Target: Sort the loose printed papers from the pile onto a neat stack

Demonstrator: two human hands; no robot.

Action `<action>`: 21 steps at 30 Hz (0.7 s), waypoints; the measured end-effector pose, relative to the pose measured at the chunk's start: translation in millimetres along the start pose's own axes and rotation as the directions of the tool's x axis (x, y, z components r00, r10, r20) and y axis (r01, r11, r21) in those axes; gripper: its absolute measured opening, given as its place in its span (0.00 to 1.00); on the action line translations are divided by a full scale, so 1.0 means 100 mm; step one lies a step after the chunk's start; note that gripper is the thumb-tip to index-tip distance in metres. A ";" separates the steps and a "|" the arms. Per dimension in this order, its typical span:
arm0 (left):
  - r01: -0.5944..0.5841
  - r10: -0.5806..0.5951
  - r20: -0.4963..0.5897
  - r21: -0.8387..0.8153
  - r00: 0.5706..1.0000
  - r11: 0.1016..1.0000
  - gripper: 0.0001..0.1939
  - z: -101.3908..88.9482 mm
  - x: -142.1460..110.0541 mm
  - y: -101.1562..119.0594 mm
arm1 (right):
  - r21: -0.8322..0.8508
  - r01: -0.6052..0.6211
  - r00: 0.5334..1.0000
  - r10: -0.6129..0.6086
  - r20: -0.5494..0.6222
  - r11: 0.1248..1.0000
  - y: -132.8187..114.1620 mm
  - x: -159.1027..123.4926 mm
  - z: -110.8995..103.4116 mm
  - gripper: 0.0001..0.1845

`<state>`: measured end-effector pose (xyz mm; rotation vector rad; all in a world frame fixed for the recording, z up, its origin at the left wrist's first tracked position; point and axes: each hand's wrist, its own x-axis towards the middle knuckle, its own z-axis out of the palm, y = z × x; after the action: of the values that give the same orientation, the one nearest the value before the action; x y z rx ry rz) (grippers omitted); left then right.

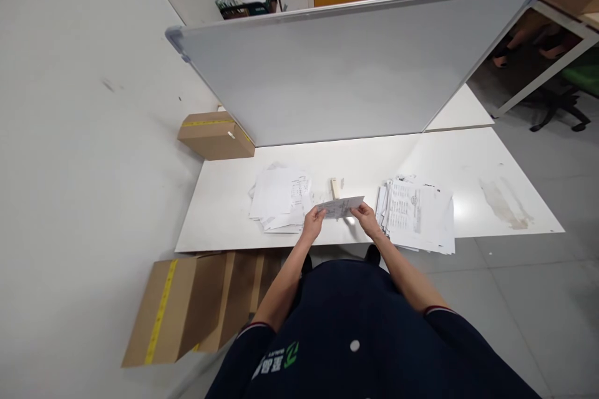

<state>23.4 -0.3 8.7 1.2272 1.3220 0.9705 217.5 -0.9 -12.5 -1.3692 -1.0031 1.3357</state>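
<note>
A printed sheet of paper (340, 207), tilted and seen at a slant, is held above the front of the white table (215, 212). My left hand (312, 224) pinches its left end, and my right hand (366, 219) grips its right end. Just beyond the sheet lies a small cream-coloured object (334, 187), partly hidden by the paper; it looks like a stapler, but I cannot be sure. Left of my hands is a loose pile of papers (276, 196). To the right a thicker stack of printed papers (416, 212) overhangs the table's front edge.
A whiteboard (322, 75) stands across the back of the table. One cardboard box (215, 137) sits at the back left corner, and open cardboard boxes (173, 305) stand on the floor at front left. Another person's feet (503, 59) show at the far right, near a green chair (583, 78).
</note>
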 end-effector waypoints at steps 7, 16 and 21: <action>-0.006 0.006 0.026 -0.023 1.000 1.000 0.24 -0.27 0.03 0.29 | -0.303 0.104 0.994 -0.085 0.075 0.947 -0.35 0.02 -0.14 0.11; -0.123 0.046 0.267 0.280 0.963 0.952 0.13 -0.31 0.02 0.59 | -0.767 0.398 0.912 -0.129 0.389 0.502 -0.99 -0.08 -0.10 0.13; 0.018 -0.030 0.079 0.146 0.996 0.989 0.14 -0.32 0.03 0.25 | -0.783 0.293 0.947 -0.054 0.317 0.549 -0.91 -0.07 -0.39 0.12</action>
<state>-4.8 9.4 36.4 1.3434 1.3594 0.8102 261.3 9.0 75.6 -1.7055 -2.0838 0.8878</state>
